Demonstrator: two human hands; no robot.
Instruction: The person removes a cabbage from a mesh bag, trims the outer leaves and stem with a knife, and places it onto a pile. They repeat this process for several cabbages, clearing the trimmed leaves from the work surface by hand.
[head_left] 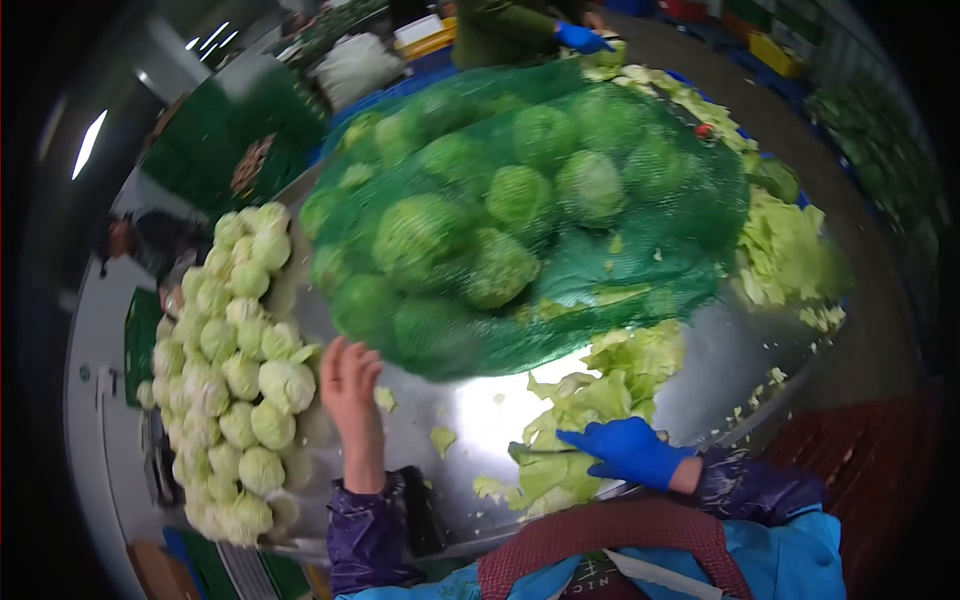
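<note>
My left hand (354, 400) is bare and raised over the steel table (405, 405), its fingers slightly curled and apart with nothing in them. Closest to it are the pile of pale trimmed cabbages (240, 375) on the left and the near edge of a green net bag (440, 345). In a blue glove, my right hand (632, 452) is closed round what looks like a knife (540, 449); its handle is hidden in the fist. The thin dark blade points left over loose cabbage leaves (580, 405). Inside the net lie several whole green cabbages (425, 240).
Across the table stands another person (510, 30), with a blue-gloved hand (583, 38) at a cabbage. More leaf trimmings (785, 250) line the table's right side. Green crates (240, 130) stand at the back left, and a reddish slatted surface (850, 470) lies at the lower right.
</note>
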